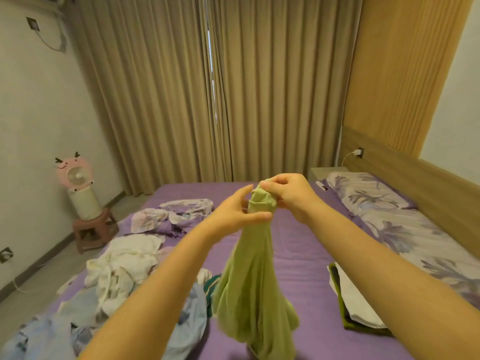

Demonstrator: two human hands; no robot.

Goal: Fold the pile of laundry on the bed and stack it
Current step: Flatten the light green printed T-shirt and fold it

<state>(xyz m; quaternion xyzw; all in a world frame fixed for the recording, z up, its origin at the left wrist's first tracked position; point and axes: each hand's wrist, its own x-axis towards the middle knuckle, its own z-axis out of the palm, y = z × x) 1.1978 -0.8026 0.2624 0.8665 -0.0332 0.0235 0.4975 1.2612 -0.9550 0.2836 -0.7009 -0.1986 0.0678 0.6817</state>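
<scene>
Bed (298, 245) had a purple sheet, with a floral pillow (368, 193) along the headboard side. Unfolded laundry pile (124, 271) sat on the left: white pieces, light-blue fabric (46, 336) nearer the camera, crumpled floral bedding (168, 215) further back. Small folded stack (355, 307) lay on the right, white piece on top of a dark green one, well apart from the pile.

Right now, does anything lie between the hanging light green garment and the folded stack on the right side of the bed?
Nothing visible does. The light green garment hangs from both hands, left hand and right hand, and only bare purple bedsheet lies between it and the folded white and olive stack.
</scene>
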